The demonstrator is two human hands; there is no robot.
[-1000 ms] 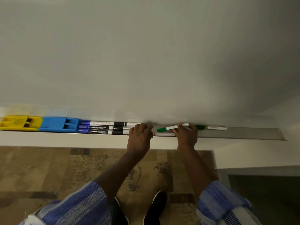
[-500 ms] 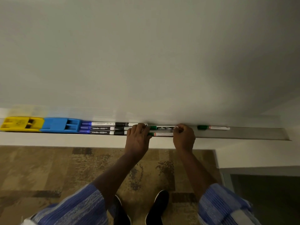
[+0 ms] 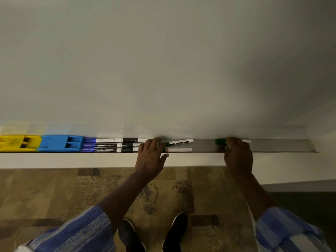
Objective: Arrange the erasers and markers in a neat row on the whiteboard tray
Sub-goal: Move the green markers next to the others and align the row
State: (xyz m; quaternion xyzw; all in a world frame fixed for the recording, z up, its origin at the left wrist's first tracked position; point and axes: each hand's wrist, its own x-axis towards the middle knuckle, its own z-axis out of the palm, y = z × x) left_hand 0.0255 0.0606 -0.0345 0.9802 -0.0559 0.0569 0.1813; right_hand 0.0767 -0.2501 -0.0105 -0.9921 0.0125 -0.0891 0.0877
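Observation:
The metal whiteboard tray [image 3: 205,145] runs left to right under the board. At its left end lie a yellow eraser [image 3: 18,143] and a blue eraser [image 3: 58,143] end to end, then three blue-capped markers [image 3: 109,144] stacked side by side. My left hand [image 3: 150,157] rests on the tray edge with fingers apart, touching the marker ends. Just right of it lie two green markers [image 3: 179,142], the upper one slightly tilted. My right hand [image 3: 237,155] is closed on a lone green-capped marker [image 3: 220,141] farther right.
The whiteboard [image 3: 163,60] fills the upper view. A white ledge [image 3: 72,160] runs below the tray. Patterned brown carpet [image 3: 54,193] and my two black shoes [image 3: 154,231] lie underneath. The tray's right end [image 3: 312,146] is bare.
My right hand let go of the green marker beside the left hand and moved right, closing on the lone green marker. The left hand stayed in place.

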